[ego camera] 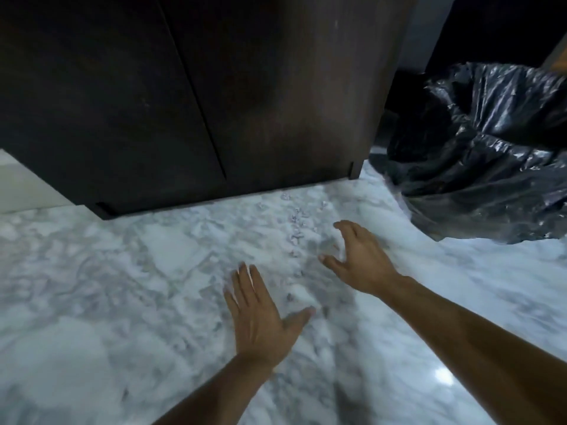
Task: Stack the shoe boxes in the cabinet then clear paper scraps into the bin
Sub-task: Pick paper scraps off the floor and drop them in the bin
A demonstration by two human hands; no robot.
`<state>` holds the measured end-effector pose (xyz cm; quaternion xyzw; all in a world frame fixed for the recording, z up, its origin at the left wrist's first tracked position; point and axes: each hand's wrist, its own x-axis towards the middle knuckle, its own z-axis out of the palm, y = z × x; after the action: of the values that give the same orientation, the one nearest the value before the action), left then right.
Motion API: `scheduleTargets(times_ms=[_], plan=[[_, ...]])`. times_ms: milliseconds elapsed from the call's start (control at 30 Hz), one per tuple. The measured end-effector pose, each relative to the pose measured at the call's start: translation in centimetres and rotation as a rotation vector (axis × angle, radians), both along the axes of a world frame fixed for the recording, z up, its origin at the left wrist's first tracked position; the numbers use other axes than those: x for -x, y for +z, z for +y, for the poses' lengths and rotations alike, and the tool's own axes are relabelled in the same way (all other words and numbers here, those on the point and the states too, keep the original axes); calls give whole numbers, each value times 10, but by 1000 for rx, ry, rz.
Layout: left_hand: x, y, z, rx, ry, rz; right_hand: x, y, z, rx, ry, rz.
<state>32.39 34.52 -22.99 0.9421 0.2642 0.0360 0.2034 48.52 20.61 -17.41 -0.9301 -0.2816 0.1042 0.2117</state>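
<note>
Both hands are spread and empty above the marble floor (92, 271): the left hand (260, 314) flat, the right hand (359, 256) curled. Small paper scraps (296, 228) lie between them, trailing toward twelve o'clock to the closed dark cabinet (184, 102). The black-bagged bin (484, 148) sits at two o'clock.

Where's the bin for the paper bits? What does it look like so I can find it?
Find the tall dark wooden cabinet on the marble floor. Just past its right corner sits the bin. It is the only thing wrapped in a shiny, crinkly black plastic bag.
</note>
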Motion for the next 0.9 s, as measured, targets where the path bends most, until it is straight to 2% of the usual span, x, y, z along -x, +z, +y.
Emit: scheduleTargets(times_ms=[67, 167, 433, 567, 767, 900], plan=[[11, -18, -7, 1, 3, 114, 2, -18, 3, 105, -2, 40], [7, -30, -14, -51, 53, 156, 3, -39, 4, 229, 20, 77], [-38, -35, 2, -117, 134, 99, -17, -59, 16, 294, 45, -31], [-73, -30, 32, -107, 150, 133, -40, -68, 25, 283, 27, -59], [-124, -29, 77, -110, 37, 137, -68, -71, 44, 310, 68, -111], [-152, -33, 99, -126, -100, 50, -88, -77, 54, 297, 180, -119]])
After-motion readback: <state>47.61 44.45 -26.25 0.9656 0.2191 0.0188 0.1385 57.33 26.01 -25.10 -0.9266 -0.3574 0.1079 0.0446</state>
